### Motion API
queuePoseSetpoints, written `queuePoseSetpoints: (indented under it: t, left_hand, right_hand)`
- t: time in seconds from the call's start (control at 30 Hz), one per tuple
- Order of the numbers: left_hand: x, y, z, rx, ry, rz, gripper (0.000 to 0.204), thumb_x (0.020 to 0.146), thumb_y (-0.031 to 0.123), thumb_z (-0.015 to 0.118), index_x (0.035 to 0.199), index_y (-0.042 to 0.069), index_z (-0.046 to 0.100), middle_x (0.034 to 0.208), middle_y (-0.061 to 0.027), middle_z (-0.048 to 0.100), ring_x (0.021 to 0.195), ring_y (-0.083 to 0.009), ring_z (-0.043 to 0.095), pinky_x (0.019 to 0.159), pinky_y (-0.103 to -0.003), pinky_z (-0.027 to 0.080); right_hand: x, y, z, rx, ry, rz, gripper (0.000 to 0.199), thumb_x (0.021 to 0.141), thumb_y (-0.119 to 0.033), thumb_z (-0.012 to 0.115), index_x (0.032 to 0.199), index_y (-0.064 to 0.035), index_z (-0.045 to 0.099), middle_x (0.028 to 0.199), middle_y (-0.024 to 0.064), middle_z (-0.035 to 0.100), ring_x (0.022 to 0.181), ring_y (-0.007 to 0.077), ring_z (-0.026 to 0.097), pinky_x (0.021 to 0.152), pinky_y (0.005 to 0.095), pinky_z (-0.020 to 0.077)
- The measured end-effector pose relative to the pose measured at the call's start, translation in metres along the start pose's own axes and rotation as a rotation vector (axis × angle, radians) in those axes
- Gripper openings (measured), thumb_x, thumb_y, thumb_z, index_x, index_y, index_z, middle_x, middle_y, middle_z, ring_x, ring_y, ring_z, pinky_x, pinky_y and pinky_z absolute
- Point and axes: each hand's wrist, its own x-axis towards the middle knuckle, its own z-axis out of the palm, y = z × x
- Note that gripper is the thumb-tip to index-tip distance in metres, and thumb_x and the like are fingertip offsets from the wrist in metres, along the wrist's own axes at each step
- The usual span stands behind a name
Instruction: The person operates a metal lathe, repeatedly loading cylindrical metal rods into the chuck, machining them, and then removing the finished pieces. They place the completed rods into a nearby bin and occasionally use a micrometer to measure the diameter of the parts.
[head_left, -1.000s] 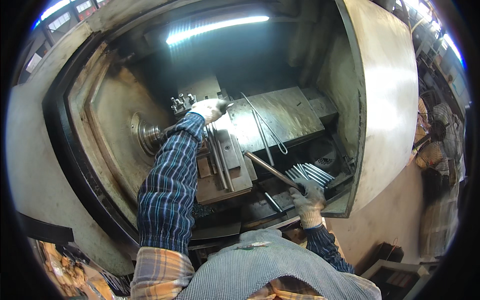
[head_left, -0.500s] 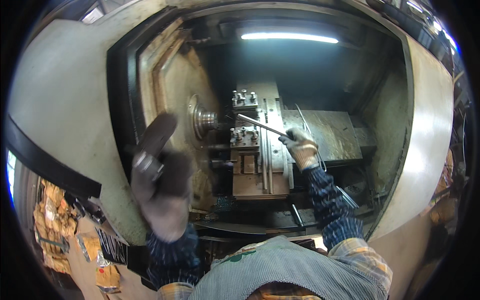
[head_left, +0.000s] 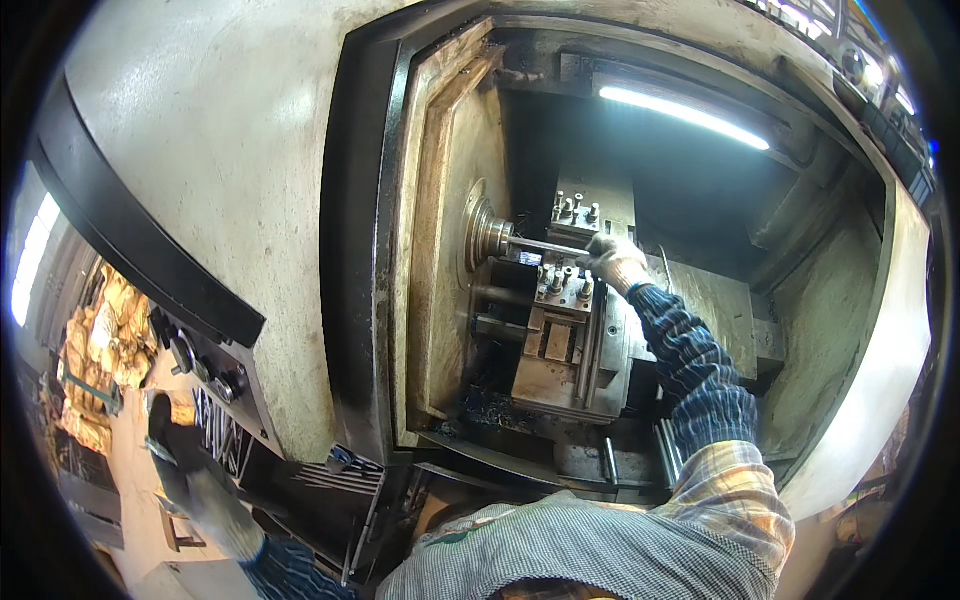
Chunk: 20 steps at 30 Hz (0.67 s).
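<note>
My right hand [head_left: 615, 262], in a pale knitted glove, is closed around the end of a thin metal rod [head_left: 548, 244]. The rod lies nearly level, and its left end meets the round spindle nose [head_left: 490, 236] of a lathe; whether it sits inside the bore is hard to see. Below the rod stands a tool block [head_left: 563, 288] with several upright bolts, and a second bolted block [head_left: 577, 212] is beyond it. At the lower left, outside the machine, my left hand [head_left: 215, 505] wears a blackened glove. A short silvery piece [head_left: 160, 450] shows at its blurred fingers.
A control panel with dark knobs [head_left: 200, 368] is left of the door frame. Under it are a rack of thin rods [head_left: 222, 435] and a dark shelf with more rods [head_left: 340, 478]. Yellow-brown wrapped bundles [head_left: 100, 340] lie farther left. A lamp [head_left: 685, 118] lights the machine's inside.
My right hand has brought the rod left and level, up to the spindle. The left hand has gone from before the spindle down to the lower left. The view has turned left.
</note>
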Motion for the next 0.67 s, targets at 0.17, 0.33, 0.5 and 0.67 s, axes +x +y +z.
queuePoseSetpoints:
  t: [0.17, 0.33, 0.5, 0.67]
  left_hand:
    - [0.035, -0.057, 0.053, 0.252, 0.132, 0.252, 0.043, 0.105, 0.015, 0.054, 0.147, 0.004, 0.051, 0.118, -0.0098, 0.069, 0.105, -0.0158, 0.065, 0.094, -0.027, 0.049]
    - [0.017, -0.031, 0.089, -0.114, 0.106, -0.053, 0.038, 0.107, 0.02, 0.055, 0.14, 0.003, 0.056, 0.117, -0.0044, 0.07, 0.094, -0.011, 0.065, 0.077, -0.024, 0.052]
    - [0.007, -0.055, 0.083, -0.096, 0.107, 0.18, 0.036, 0.108, 0.013, 0.051, 0.143, 0.006, 0.055, 0.127, -0.0048, 0.066, 0.099, -0.0103, 0.064, 0.081, -0.026, 0.053]
    - [0.007, -0.047, 0.061, 0.437, 0.249, 0.343, 0.043, 0.103, 0.006, 0.059, 0.146, 0.007, 0.054, 0.135, -0.0103, 0.064, 0.12, -0.019, 0.061, 0.1, -0.032, 0.05]
  right_hand:
    - [0.003, -0.012, 0.01, -0.001, 0.052, -0.207, 0.036, 0.091, -0.042, 0.074, 0.109, -0.0116, 0.072, 0.107, 0.0132, 0.074, 0.104, 0.031, 0.07, 0.089, 0.0411, 0.0551]
    - [-0.014, 0.039, -0.014, -0.364, 0.102, -0.298, 0.026, 0.088, -0.033, 0.067, 0.102, -0.0132, 0.078, 0.098, 0.0156, 0.075, 0.097, 0.0327, 0.072, 0.087, 0.0434, 0.056]
    - [0.009, 0.033, -0.001, -0.049, 0.013, -0.351, 0.022, 0.092, -0.027, 0.068, 0.088, -0.0063, 0.072, 0.066, 0.0051, 0.066, 0.056, 0.0161, 0.062, 0.056, 0.0332, 0.0529]
    - [0.047, -0.056, 0.007, -0.084, -0.185, -0.441, 0.042, 0.085, -0.042, 0.08, 0.11, -0.0084, 0.076, 0.088, 0.0115, 0.076, 0.072, 0.0205, 0.071, 0.072, 0.0382, 0.0581]
